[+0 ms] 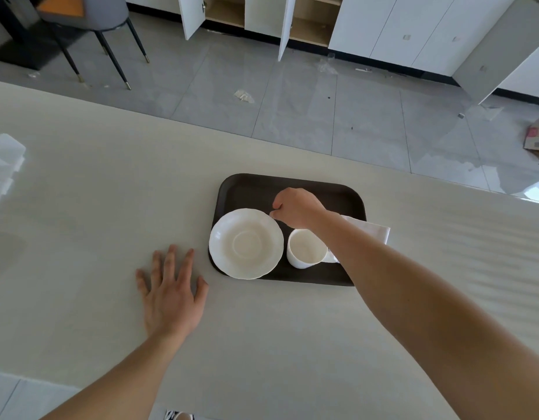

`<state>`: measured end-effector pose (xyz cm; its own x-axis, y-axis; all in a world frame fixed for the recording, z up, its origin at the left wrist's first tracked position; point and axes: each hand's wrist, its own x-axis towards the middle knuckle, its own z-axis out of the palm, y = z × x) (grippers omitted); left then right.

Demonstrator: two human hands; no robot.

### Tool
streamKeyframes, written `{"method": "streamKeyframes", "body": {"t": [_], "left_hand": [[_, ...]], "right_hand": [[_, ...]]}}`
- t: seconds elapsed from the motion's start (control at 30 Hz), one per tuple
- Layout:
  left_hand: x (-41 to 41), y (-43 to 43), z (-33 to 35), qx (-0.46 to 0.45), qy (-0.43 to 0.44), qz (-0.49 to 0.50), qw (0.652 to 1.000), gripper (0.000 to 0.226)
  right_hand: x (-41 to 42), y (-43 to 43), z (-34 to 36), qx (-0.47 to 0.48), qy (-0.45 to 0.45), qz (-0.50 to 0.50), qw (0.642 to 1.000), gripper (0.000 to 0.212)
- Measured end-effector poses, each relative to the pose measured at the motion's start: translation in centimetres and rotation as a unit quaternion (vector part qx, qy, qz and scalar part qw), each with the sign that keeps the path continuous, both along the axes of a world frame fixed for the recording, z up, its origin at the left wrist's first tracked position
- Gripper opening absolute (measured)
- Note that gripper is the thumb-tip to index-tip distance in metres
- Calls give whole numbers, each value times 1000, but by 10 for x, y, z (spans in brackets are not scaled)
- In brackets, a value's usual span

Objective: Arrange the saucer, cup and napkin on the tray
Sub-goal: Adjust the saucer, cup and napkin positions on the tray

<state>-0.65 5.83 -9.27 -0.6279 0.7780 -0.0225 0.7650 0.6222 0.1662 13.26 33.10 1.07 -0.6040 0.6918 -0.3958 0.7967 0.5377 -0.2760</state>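
Note:
A dark brown tray [250, 189] lies on the pale table. On its left half sits a white scalloped saucer [246, 244], slightly over the tray's left rim. Right of the saucer stands an empty white cup [304, 249], its handle partly hidden by my forearm. A folded white napkin [372, 229] lies at the tray's right edge, partly under my arm. My right hand [295, 207] pinches the saucer's far right rim with closed fingers. My left hand [171, 294] rests flat on the table left of the tray, fingers spread.
The table's far edge [201, 128] runs diagonally behind the tray, with grey floor tiles beyond. A chair [89, 22] stands at the far left and white cabinets [383, 22] with open doors line the back. Something white and glary [4, 159] lies at the table's left.

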Motion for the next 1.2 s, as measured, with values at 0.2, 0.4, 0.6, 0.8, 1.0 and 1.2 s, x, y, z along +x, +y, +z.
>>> {"method": "streamKeyframes", "body": {"t": [0.2, 0.4, 0.6, 0.8, 1.0, 1.2], "left_hand": [[1, 1, 2, 3, 3, 0, 1000, 60], [0, 1, 1, 0, 4, 0, 1000, 60], [1, 1, 3, -1, 5, -3, 1000, 60], [2, 1, 4, -14, 4, -3, 1000, 61], [2, 1, 6, -13, -2, -1, 1000, 61], [2, 1, 6, -17, 3, -4, 1000, 61]], "right_hand": [[-15, 1, -5, -25, 22, 8, 999, 14], [-21, 1, -12, -44, 32, 2, 999, 11], [-20, 8, -16, -62, 54, -21, 996, 10], [-15, 19, -15, -80, 89, -83, 989, 7], [-13, 30, -19, -96, 113, -155, 977, 9], [-13, 37, -26, -113, 135, -218, 960, 6]]}}
